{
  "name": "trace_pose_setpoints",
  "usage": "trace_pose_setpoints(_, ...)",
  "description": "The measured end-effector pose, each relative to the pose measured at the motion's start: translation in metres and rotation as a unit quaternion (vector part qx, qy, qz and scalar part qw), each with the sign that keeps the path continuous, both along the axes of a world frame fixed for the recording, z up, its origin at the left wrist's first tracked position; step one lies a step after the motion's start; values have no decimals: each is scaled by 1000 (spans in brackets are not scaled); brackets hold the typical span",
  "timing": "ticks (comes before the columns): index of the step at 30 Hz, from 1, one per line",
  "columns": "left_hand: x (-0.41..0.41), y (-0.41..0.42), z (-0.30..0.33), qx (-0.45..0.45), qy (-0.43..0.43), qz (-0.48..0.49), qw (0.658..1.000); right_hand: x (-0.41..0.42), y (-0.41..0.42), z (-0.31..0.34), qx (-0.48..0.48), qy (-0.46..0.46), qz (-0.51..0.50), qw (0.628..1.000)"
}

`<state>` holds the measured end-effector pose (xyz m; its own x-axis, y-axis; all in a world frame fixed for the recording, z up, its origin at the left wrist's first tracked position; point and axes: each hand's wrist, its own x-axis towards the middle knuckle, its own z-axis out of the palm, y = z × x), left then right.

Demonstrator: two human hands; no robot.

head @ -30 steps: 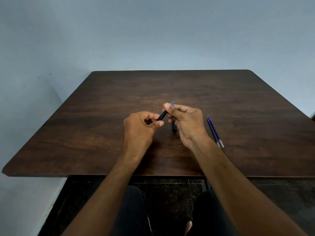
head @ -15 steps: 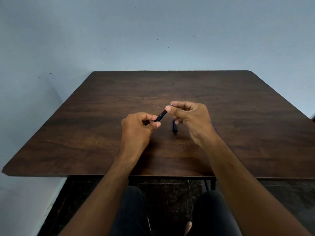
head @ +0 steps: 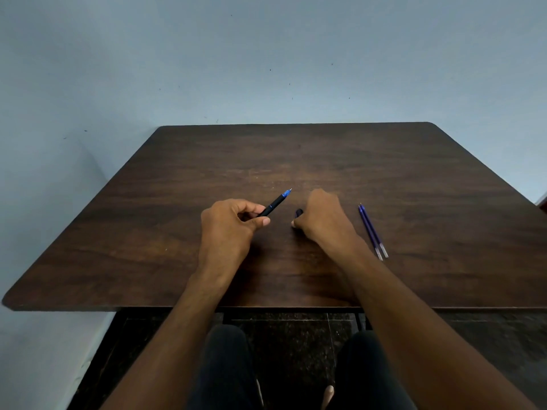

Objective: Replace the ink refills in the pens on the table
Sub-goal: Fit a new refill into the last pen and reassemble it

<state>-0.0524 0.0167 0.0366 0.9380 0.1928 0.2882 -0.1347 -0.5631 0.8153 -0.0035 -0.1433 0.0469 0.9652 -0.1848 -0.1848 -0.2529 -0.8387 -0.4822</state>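
Black pen barrel with a blue tip (head: 273, 204) is pinched by the left hand (head: 229, 224) above the dark wooden worktop (head: 414, 179), tip pointing away. Right hand (head: 321, 216) curls, apparently gripping a small dark pen piece (head: 299, 213). Two blue ink refills (head: 372, 230) lie just right of it.

The right hand (head: 321, 220) is no longer at the pen's tip: it now sits lower, knuckles up on the desk (head: 148, 232), over the small dark piece (head: 299, 213) just right of centre frame. The pen (head: 273, 204) in the left hand (head: 229, 226) now shows its whole blue tip, pointing to the upper right. The two refills (head: 372, 232), hidden half a second ago, show again at the right.
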Motion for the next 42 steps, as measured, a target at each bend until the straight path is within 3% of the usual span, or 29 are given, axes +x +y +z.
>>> trace_pose_setpoints(2, -1, 1, 0, -1, 3, -2, 1000, -2, -4, -1, 55, -20, -11, 998)
trace_pose_setpoints(4, -3, 2, 1, -5, 6, -7, 1000, -5, -12, -4, 207, -65, -43, 975)
trace_pose_setpoints(7, -3, 1, 1, -14, 15, -14, 1000, -15, -19, -1, 458, -70, -103, 880)
trace_pose_setpoints(9, -3, -1, 1, -18, 23, -18, 999, -15, -22, 0, 569, -69, -110, 812)
trace_pose_setpoints(12, -2, -3, 1, -17, 26, -20, 999, -16, -26, 0, 672, -76, -94, 731)
trace_pose_setpoints(14, -2, -4, 1, -17, 26, -22, 999, -18, -27, 0, 697, -82, -74, 708)
trace_pose_setpoints(21, -2, -5, 3, -6, 25, -24, 999, -20, -26, 3, 689, -93, -48, 717)
trace_pose_setpoints(28, -3, -8, 4, -3, 17, -31, 999, -26, -18, 2, 651, -92, -20, 753)
trace_pose_setpoints(42, -6, -15, -2, -69, -9, -22, 997, -22, 1, -3, 589, -128, -37, 797)
